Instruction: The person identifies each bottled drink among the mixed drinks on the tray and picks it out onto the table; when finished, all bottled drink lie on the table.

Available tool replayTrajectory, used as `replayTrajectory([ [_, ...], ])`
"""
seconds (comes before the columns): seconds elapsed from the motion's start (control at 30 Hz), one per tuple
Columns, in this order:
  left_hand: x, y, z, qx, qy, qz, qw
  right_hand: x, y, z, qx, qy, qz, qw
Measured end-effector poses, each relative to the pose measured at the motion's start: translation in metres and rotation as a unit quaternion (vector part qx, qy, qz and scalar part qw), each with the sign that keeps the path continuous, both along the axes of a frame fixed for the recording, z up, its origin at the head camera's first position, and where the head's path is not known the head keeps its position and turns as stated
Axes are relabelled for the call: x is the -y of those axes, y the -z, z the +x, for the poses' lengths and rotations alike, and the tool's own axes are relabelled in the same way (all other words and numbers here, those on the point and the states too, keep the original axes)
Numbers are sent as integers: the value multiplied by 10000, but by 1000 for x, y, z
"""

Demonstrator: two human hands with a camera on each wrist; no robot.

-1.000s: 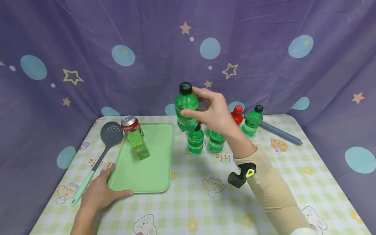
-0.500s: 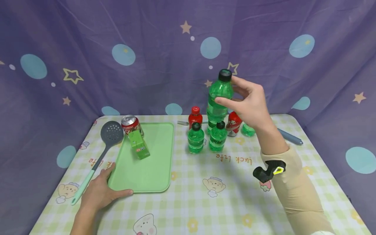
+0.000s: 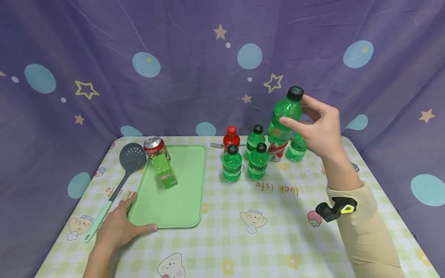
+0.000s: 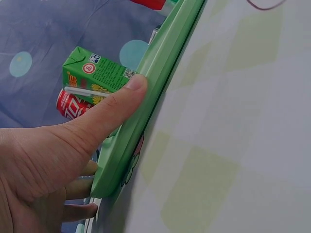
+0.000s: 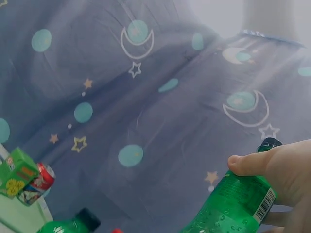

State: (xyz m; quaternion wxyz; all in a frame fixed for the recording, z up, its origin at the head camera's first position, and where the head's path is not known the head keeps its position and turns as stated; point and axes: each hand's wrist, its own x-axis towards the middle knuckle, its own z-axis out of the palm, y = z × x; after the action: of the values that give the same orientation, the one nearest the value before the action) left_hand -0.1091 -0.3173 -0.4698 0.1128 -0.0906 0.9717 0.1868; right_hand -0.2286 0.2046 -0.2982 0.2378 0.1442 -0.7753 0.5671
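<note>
My right hand [image 3: 321,129] grips a green plastic bottle [image 3: 283,119] with a black cap, thumb on the near side, fingers mostly hidden behind it. Slightly tilted, the bottle is in the air in front of a red can [image 3: 277,151] and partly covers it. At the near left corner of a light green tray [image 3: 184,208], my left hand [image 3: 116,227] holds the rim, thumb along the near edge and fingers on the left side. A green drink carton [image 3: 165,173] lies on the tray, against a red cola can [image 3: 155,147] at the far left corner.
Several more green bottles [image 3: 231,166] stand right of the tray, with a red-capped bottle [image 3: 231,139] behind. A fork [image 3: 217,145] lies partly hidden there. Left of the tray lies a grey skimmer [image 3: 132,159] with a mint handle. A purple curtain [image 3: 180,100] hangs behind the table.
My right hand has carried the green bottle rightward, from near the tray, past the standing bottles to the red can. The left hand and the tray have stayed put.
</note>
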Motion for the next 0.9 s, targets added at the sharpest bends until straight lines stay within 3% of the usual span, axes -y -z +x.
replayTrajectory([
  [0.47,1,1,1,-45,0,-28,10000,-27,49,7,1081,602,526,9909],
  [0.9,-1,1,3,-199,28,-46,9998,-37,89,11,1509,593,703,9843],
])
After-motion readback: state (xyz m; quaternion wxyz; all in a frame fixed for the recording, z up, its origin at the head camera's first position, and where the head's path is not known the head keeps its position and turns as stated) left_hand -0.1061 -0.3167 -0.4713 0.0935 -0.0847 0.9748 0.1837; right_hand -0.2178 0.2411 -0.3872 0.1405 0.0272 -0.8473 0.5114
